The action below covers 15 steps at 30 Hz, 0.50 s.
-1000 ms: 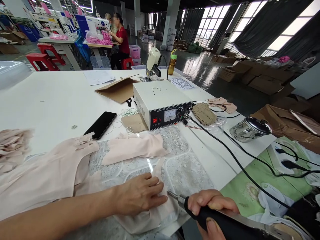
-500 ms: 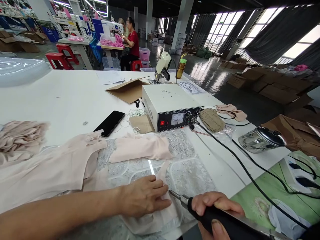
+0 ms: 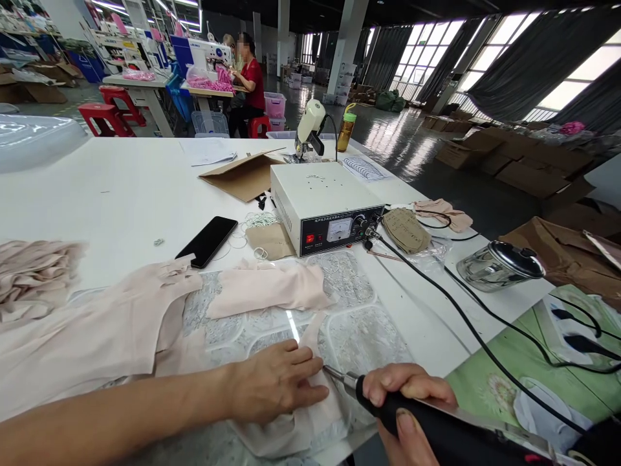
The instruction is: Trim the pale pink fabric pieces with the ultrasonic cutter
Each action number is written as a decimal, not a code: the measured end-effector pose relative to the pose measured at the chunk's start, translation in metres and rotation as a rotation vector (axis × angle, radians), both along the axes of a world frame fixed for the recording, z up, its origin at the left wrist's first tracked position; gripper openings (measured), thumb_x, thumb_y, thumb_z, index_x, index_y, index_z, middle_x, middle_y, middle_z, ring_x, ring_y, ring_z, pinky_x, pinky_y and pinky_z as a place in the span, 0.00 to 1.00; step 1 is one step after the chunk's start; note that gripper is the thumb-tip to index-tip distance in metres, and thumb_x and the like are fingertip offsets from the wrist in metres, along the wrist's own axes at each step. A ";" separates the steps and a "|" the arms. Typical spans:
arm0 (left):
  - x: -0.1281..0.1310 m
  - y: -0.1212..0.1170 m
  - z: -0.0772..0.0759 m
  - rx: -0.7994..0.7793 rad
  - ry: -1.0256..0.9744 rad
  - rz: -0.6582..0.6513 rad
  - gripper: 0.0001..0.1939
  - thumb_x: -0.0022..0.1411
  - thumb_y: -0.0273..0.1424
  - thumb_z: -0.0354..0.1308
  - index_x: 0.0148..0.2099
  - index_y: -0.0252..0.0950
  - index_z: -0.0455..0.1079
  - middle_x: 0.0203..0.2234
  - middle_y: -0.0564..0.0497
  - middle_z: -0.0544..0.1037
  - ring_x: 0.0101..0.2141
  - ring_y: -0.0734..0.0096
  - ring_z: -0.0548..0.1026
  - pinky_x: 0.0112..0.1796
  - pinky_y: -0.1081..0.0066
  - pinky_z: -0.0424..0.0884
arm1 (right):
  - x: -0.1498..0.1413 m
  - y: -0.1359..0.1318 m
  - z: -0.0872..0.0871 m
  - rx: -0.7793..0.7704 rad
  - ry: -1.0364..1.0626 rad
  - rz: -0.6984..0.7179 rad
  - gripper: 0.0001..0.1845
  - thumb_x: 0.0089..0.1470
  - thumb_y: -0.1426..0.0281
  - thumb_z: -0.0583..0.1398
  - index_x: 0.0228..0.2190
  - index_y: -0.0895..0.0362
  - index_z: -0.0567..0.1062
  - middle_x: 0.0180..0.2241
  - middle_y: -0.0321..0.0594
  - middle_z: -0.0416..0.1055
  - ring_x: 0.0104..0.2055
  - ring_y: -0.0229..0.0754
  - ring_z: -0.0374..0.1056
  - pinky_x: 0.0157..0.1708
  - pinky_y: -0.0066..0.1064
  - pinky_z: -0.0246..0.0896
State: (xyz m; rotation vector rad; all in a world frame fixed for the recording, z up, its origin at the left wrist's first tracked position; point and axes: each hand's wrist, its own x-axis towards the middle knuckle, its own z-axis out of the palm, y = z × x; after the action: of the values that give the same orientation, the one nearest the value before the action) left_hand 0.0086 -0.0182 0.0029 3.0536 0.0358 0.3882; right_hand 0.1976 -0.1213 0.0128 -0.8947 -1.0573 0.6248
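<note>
My left hand [image 3: 279, 382] lies palm down, pressing thin pale pink fabric [image 3: 320, 414] onto a grey-patterned, clear-covered mat [image 3: 366, 336]. Its fingers are extended and point right, the thumb a little apart. My right hand [image 3: 407, 401] grips a corded handheld tool [image 3: 431, 427] with a thick black handle and a slim metal tip. That tip meets the fabric just beside my left fingertips; exact contact is too small to tell. Above my left hand lies a separate folded pink piece [image 3: 272, 289]. Larger pink fabric [image 3: 97, 330] spreads under and beyond my left forearm.
A white control box [image 3: 327, 200] with a dial stands behind the mat; a black cable [image 3: 451, 310] runs from it. Around are a phone [image 3: 207, 241], cardboard [image 3: 242, 178], a lidded jar [image 3: 499, 265] and a fabric pile [image 3: 36, 272]. A person [image 3: 250, 81] sits at a sewing machine.
The view has shifted slightly, moving most things a little left in the picture. Both hands keep nearly the same place over the fabric, the tool tip still by my left fingertips.
</note>
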 end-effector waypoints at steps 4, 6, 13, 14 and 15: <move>0.000 0.000 0.000 -0.004 -0.001 0.002 0.14 0.66 0.27 0.53 0.54 0.36 0.67 0.44 0.42 0.74 0.34 0.64 0.69 0.35 0.66 0.62 | 0.002 -0.003 0.002 0.004 0.033 -0.017 0.03 0.60 0.70 0.56 0.37 0.52 0.65 0.32 0.35 0.63 0.29 0.37 0.66 0.29 0.35 0.69; -0.002 -0.001 0.002 -0.026 -0.026 -0.027 0.15 0.67 0.27 0.52 0.55 0.34 0.66 0.46 0.41 0.74 0.35 0.64 0.70 0.36 0.65 0.64 | 0.002 -0.008 0.006 -0.002 0.073 -0.012 0.03 0.60 0.69 0.56 0.37 0.52 0.65 0.32 0.35 0.62 0.28 0.37 0.65 0.28 0.35 0.69; -0.013 -0.015 0.016 -0.066 -0.044 -0.009 0.15 0.72 0.23 0.42 0.54 0.28 0.65 0.45 0.38 0.76 0.42 0.61 0.73 0.41 0.63 0.67 | 0.000 -0.026 0.011 0.000 0.140 0.029 0.05 0.60 0.66 0.56 0.39 0.50 0.66 0.31 0.35 0.62 0.25 0.37 0.65 0.24 0.34 0.67; -0.014 -0.018 0.017 -0.071 -0.040 -0.001 0.15 0.73 0.24 0.41 0.54 0.28 0.66 0.45 0.38 0.77 0.43 0.60 0.73 0.42 0.63 0.68 | 0.002 -0.028 0.010 -0.006 0.128 0.034 0.05 0.60 0.67 0.56 0.39 0.49 0.66 0.31 0.35 0.63 0.26 0.37 0.66 0.24 0.34 0.68; -0.015 -0.020 0.017 -0.078 -0.042 0.006 0.15 0.73 0.24 0.40 0.53 0.28 0.66 0.45 0.39 0.77 0.43 0.60 0.74 0.42 0.63 0.68 | 0.005 -0.031 0.009 -0.017 0.113 0.042 0.05 0.60 0.67 0.56 0.39 0.49 0.66 0.31 0.35 0.63 0.26 0.37 0.66 0.24 0.34 0.68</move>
State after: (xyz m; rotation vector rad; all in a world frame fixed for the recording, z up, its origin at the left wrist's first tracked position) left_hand -0.0063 -0.0384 0.0203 2.9683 0.0570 0.4400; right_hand 0.2029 -0.1519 0.0221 -0.8440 -0.9721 0.7126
